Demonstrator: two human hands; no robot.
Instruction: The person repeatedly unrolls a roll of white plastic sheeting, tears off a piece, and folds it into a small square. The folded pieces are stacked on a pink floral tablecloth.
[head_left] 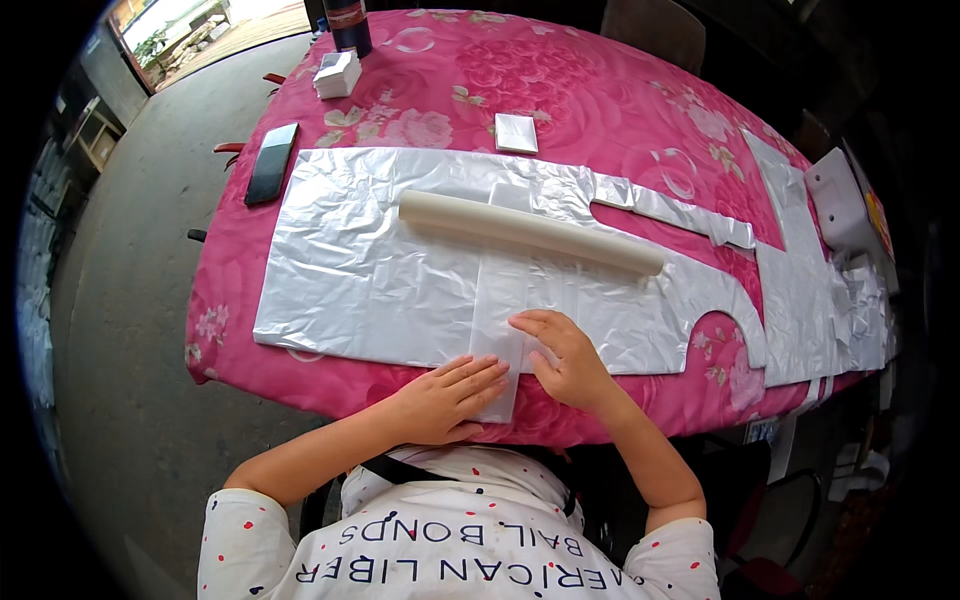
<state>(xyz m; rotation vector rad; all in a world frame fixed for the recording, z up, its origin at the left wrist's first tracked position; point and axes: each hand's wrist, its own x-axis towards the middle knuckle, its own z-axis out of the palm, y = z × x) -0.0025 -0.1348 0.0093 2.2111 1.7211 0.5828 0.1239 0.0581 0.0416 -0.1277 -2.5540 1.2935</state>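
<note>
Table [620, 100]: pink flowered cloth; its near edge runs just in front of the person.
Sheet [370, 270]: big silver plastic bag lying flat, filling the near middle of the table, its near edge close to the table's near edge.
Strip [498, 300]: clear narrow piece across the sheet, its near end overhanging the sheet's near edge.
Roll [530, 232]: pale tube lying on the sheet, beyond the hands.
Left hand [445, 398]: flat, palm down at the near edge, fingers straight and together, tips on the strip's near end.
Right hand [562, 358]: on the sheet just right of the strip, fingers curled, tips pressing down; holds nothing.
Open room: bare cloth at the far side; phone [271, 163] near the left edge, small white pack [516, 132] beyond the sheet, more silver bags [810, 290] by the right edge.
</note>
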